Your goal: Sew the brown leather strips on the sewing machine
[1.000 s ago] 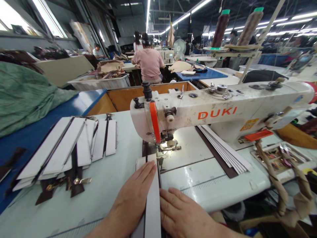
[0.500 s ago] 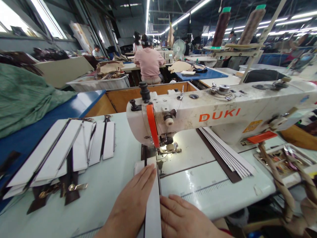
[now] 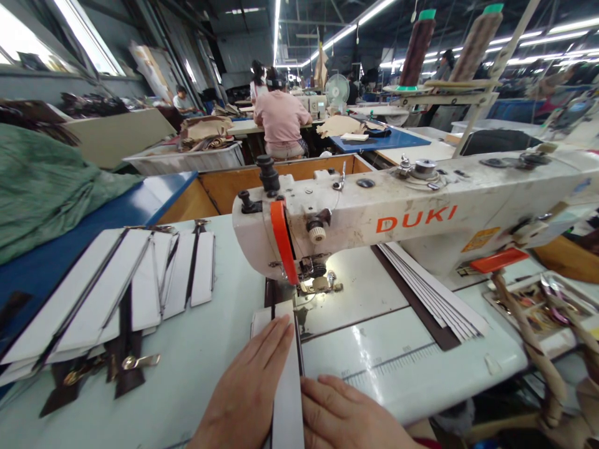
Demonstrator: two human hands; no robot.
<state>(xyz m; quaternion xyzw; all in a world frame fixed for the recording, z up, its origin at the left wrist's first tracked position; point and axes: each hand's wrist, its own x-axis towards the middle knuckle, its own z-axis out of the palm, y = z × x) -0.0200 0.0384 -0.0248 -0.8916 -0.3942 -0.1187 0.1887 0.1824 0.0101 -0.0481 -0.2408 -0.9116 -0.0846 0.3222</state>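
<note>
My left hand (image 3: pixel 248 390) lies flat, fingers stretched out, on a white strip with a dark zipper (image 3: pixel 289 380) that runs toward the presser foot (image 3: pixel 321 284) of a white DUKI sewing machine (image 3: pixel 402 218). My right hand (image 3: pixel 346 415) rests flat on the table just right of the strip, its fingertips against the strip's edge. The far end of the strip reaches under the lit needle area. Neither hand grips anything.
Several finished white zipper strips (image 3: pixel 116 287) lie fanned out at the left. A stack of white strips (image 3: pixel 435 293) lies behind the machine arm. A tray of small parts (image 3: pixel 538 305) sits at the right. Green cloth (image 3: pixel 42 181) lies at far left. A person in pink (image 3: pixel 281 118) sits ahead.
The view has shifted a little, so the machine sits slightly further left. Both hands stay flat on and beside the strip, now a bit lower in the picture.
</note>
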